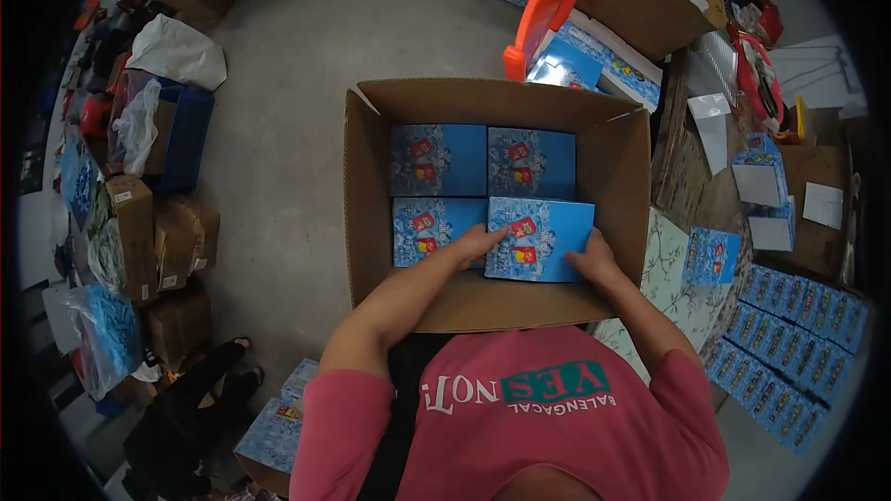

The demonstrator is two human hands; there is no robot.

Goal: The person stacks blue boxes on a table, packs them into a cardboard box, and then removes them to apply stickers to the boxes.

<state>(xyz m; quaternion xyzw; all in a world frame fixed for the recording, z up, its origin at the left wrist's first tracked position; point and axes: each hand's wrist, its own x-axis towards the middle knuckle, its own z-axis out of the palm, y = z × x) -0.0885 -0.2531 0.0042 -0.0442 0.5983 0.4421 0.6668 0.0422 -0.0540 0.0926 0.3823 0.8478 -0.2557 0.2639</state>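
A blue printed box (541,241) with red and yellow pictures is held between my two hands inside a large open cardboard carton (501,315). My left hand (480,244) grips its left side, with the thumb over the top. At its right edge is my right hand (595,263), also closed on it. Similar blue boxes lie in the carton: one at back left (438,160), one at back right (531,163) and one at front left (436,223). The held box sits in the front right part and looks slightly higher than the others. Its underside is hidden.
To the right, rows of blue packs (789,343) lie beside a patterned table surface (666,264). An orange plastic piece (548,14) and another open carton (640,0) stand beyond. At left are a blue crate (190,139), brown boxes (176,241) and a person in dark clothes (186,417).
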